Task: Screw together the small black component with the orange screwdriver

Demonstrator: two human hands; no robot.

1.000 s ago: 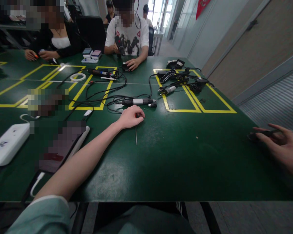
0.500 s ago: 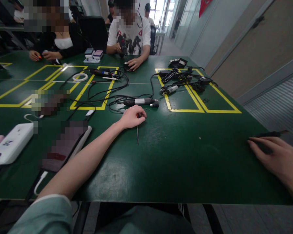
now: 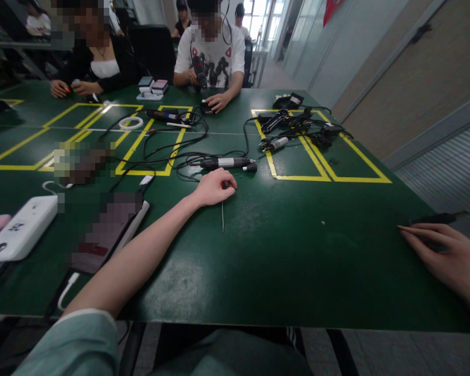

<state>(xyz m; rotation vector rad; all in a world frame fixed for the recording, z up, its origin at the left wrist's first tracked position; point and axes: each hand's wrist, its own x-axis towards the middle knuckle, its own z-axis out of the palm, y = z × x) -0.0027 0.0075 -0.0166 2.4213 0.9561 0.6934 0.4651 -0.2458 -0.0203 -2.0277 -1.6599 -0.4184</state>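
Note:
My left hand (image 3: 215, 187) is closed around the handle of a screwdriver (image 3: 223, 218). A bit of red and black handle shows inside the curled fingers, and the thin metal shaft points down toward the table's near edge. Just beyond that hand lies a pen-shaped electric screwdriver (image 3: 227, 163) with a grey band, and a short black cylindrical piece (image 3: 249, 168) beside it. At the table's right side, the thumb and fingertips of my right hand (image 3: 450, 250) come together in a pinch; what is between them, if anything, is too small to make out. Behind it lies a dark slim tool (image 3: 438, 218).
The green table (image 3: 282, 271) carries yellow tape outlines. Left are a white power bank (image 3: 23, 227), a phone (image 3: 109, 232) and cables. Black cables and tools (image 3: 297, 125) pile up at back right. Across the table, a person (image 3: 209, 55) holds a power tool (image 3: 199, 71).
The view has shifted slightly. My right hand's thumb and fingertips are closer together at the tips. My left hand keeps its hold on the screwdriver, nearly still.

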